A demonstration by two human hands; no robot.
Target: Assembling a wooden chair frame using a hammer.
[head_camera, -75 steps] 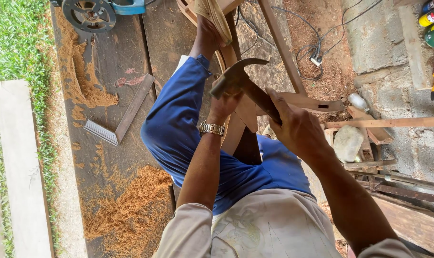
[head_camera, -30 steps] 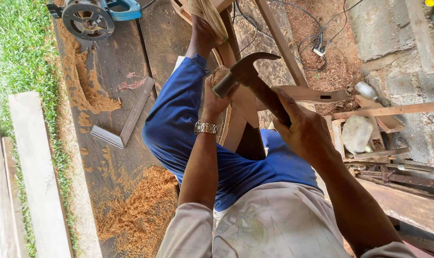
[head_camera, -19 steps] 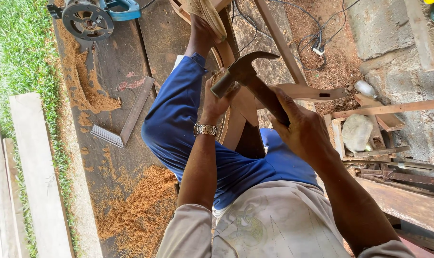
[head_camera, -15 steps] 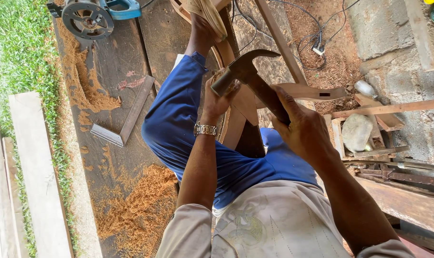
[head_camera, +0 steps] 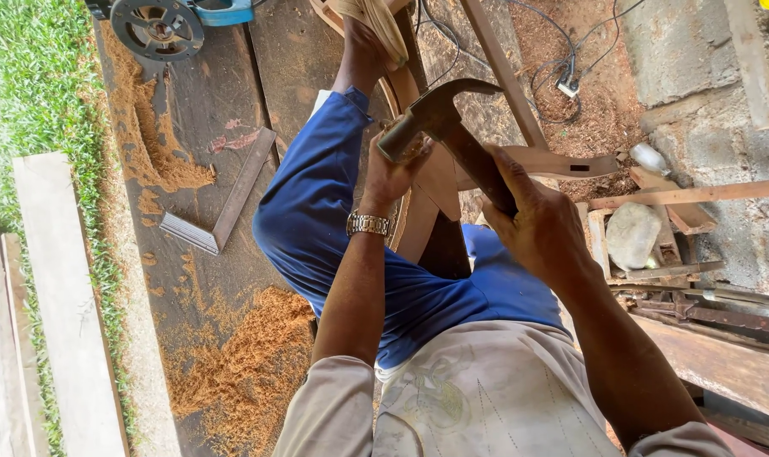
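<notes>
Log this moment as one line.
right hand: gripping hammer | left hand: steadying curved wooden piece | hammer head beside left fingers

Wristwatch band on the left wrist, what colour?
Silver metal wristwatch band, clearest in the head view.

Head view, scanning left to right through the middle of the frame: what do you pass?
Pale planks → grass strip → try square → left hand → hammer → right hand → pale stone.

A blue circular saw [head_camera: 168, 21] rests above orange sawdust piles [head_camera: 240, 364]; a metal try square [head_camera: 219, 207] lies between.
</notes>
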